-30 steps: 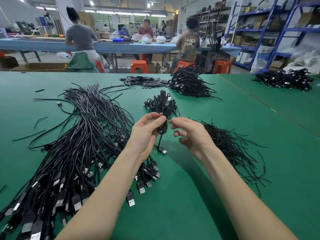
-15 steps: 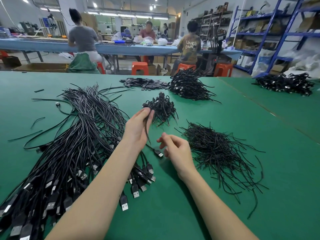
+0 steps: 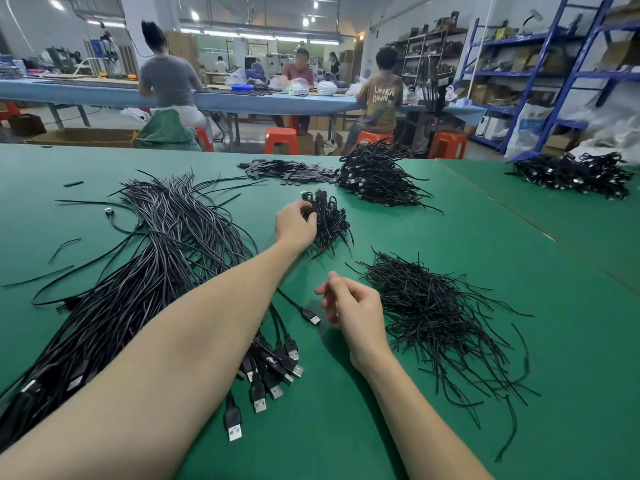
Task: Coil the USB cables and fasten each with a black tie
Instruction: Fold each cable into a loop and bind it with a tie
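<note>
Loads of loose USB cables point(image 3: 149, 271) are fanned out on the left of the green table point(image 3: 450, 244), with their plugs bunched at the near end under my left forearm, and one plug point(image 3: 310, 316) lies on its own just beside my right hand. My left hand point(image 3: 294, 225) is reached out to the small pile of coiled cables point(image 3: 329, 220) in the middle of the table, fingers curled at its left edge and touching it; I can't tell from this angle whether it's actually pinching a coil or just resting on the heap. My right hand point(image 3: 349, 306) hovers closer to me with fingers loosely curled, nothing in it that I can see. Just to its right is the messy heap of black ties point(image 3: 436, 313), strands sticking out everywhere. Farther back there's a bigger mound of bundled cables point(image 3: 377, 174) next to a flat scatter of small black pieces point(image 3: 287, 169), and another dark heap point(image 3: 571, 174) off on the adjoining table to the right. A couple of stray ties lie on the far left. Beyond that, people sit on orange stools point(image 3: 281, 140) at a long blue workbench point(image 3: 242, 98), and blue shelving point(image 3: 540, 77) runs down the right wall.
</note>
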